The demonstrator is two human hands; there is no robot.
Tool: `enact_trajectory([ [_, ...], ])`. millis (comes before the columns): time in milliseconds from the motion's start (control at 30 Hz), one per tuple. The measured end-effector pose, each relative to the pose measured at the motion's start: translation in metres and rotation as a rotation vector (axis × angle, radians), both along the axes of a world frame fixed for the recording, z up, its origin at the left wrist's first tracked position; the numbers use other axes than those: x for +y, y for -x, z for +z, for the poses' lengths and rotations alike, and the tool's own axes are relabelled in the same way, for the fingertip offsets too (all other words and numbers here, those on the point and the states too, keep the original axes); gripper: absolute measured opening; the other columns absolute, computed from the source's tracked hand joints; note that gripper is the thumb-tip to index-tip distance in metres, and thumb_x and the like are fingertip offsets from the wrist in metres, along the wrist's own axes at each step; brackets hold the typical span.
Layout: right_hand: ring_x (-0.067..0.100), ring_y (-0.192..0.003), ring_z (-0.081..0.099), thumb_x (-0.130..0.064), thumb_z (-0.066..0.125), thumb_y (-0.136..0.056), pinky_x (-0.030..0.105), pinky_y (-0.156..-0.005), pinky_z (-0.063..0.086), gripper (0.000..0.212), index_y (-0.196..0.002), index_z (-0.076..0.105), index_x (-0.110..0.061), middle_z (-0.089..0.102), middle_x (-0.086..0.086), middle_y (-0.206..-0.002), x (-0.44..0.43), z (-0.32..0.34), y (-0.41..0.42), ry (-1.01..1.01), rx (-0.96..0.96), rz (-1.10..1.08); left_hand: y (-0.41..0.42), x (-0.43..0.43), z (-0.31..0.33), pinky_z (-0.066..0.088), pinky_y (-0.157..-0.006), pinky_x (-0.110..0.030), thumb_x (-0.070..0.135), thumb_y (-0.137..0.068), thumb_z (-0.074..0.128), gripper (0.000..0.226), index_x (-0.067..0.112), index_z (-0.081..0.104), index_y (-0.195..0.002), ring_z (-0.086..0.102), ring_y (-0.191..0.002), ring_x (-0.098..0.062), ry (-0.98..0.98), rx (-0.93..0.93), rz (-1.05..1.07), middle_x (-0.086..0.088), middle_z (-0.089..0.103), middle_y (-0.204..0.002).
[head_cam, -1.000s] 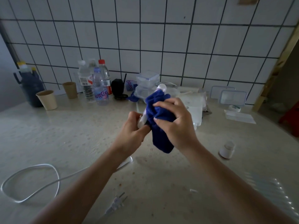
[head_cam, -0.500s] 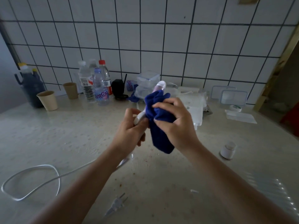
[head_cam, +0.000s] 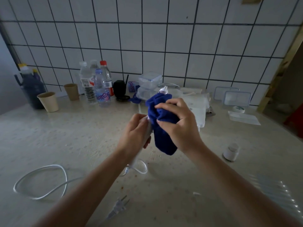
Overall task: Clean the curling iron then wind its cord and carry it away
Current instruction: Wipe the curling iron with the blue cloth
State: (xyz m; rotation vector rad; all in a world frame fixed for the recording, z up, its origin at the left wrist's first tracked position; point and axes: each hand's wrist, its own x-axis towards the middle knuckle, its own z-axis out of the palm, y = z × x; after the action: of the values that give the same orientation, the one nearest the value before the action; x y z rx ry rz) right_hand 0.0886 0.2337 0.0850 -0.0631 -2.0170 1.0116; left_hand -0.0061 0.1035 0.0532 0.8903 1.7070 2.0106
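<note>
The curling iron (head_cam: 149, 128) is held above the surface (head_cam: 65, 136), its long axis slanting up and away from the left hand (head_cam: 136, 133) gripping its handle to the right hand (head_cam: 178, 125), which clasps a blue cloth (head_cam: 164, 136) around the barrel (only the tip shows).

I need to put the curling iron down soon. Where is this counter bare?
Barest: the counter stretch left of the left hand, between paper cups behind and cord loop in front. A smaller patch lies between the white jar and the plastic sheet. Crowded: the back edge with bottles and containers; plug near front.
</note>
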Motion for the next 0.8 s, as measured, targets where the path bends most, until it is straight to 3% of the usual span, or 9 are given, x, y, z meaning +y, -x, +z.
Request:
enact_trajectory([
  [133,-0.017,-0.108,0.055,-0.003,0.076,-0.078,0.003,-0.097,0.037,0.039,-0.109,0.073,-0.025,0.060,-0.010,-0.115,0.022,0.013,-0.008,0.052,0.115,-0.195,-0.008,-0.001,0.004,0.051,-0.051,-0.031,0.028,-0.078,0.075,0.044,0.034,0.047,-0.112,0.059,-0.058,-0.014,0.165,0.120,0.004,-0.010,0.066,-0.093],
  [233,-0.021,-0.107,0.054,0.007,0.079,-0.079,0.001,-0.096,0.037,0.041,-0.106,0.071,-0.022,0.059,-0.013,-0.115,0.032,0.019,-0.013,0.055,0.131,-0.245,-0.006,0.002,0.001,0.055,-0.053,-0.030,0.020,-0.082,0.083,0.049,0.039,0.045,-0.107,0.063,-0.061,-0.013,0.228,0.243,0.065,-0.008,0.065,-0.102],
  [333,-0.016,-0.111,0.054,0.007,0.078,-0.077,0.002,-0.097,0.037,0.044,-0.109,0.073,-0.024,0.058,-0.014,-0.118,0.012,0.015,-0.011,-0.010,0.052,-0.075,0.000,0.000,0.001,0.051,-0.048,-0.027,0.016,-0.084,0.083,0.045,0.033,0.046,-0.103,0.061,-0.055,-0.008,0.156,0.224,0.086,-0.013,0.065,-0.098],
  [433,-0.002,-0.114,0.058,0.002,0.076,-0.076,0.009,-0.100,0.040,0.044,-0.112,0.077,-0.024,0.058,-0.012,-0.118,-0.006,0.007,-0.005,-0.085,-0.024,0.040,0.004,-0.003,0.005,0.046,-0.044,-0.028,0.026,-0.079,0.076,0.038,0.025,0.046,-0.103,0.057,-0.051,-0.009,0.091,0.206,0.105,-0.012,0.064,-0.081],
  [567,-0.011,-0.110,0.055,-0.004,0.074,-0.076,0.006,-0.098,0.039,0.040,-0.112,0.076,-0.023,0.058,-0.012,-0.115,0.008,0.016,-0.008,-0.014,0.089,-0.111,-0.003,-0.001,0.006,0.046,-0.044,-0.028,0.018,-0.081,0.076,0.036,0.023,0.047,-0.102,0.057,-0.051,-0.013,0.076,0.177,0.031,-0.014,0.063,-0.080],
  [667,-0.013,-0.111,0.056,0.000,0.077,-0.078,0.011,-0.102,0.043,0.044,-0.106,0.072,-0.033,0.060,-0.008,-0.116,0.028,0.026,-0.014,0.039,0.174,-0.231,-0.009,-0.001,0.004,0.051,-0.048,-0.028,0.021,-0.079,0.078,0.040,0.028,0.050,-0.106,0.061,-0.055,-0.014,0.123,0.210,-0.009,-0.014,0.067,-0.085],
  [733,-0.013,-0.111,0.057,0.002,0.077,-0.079,0.009,-0.101,0.042,0.047,-0.104,0.070,-0.037,0.060,-0.010,-0.117,0.031,0.029,-0.017,0.047,0.165,-0.221,-0.010,0.000,0.003,0.054,-0.049,-0.028,0.026,-0.076,0.080,0.040,0.033,0.052,-0.105,0.064,-0.057,-0.014,0.111,0.206,-0.012,-0.010,0.069,-0.084],
  [800,-0.016,-0.111,0.055,0.003,0.077,-0.078,0.003,-0.098,0.038,0.043,-0.107,0.072,-0.028,0.059,-0.013,-0.117,0.022,0.025,-0.016,0.021,0.131,-0.156,-0.007,0.002,0.001,0.056,-0.051,-0.029,0.027,-0.076,0.080,0.036,0.035,0.056,-0.102,0.068,-0.060,-0.016,0.077,0.207,0.012,-0.007,0.072,-0.084],
])
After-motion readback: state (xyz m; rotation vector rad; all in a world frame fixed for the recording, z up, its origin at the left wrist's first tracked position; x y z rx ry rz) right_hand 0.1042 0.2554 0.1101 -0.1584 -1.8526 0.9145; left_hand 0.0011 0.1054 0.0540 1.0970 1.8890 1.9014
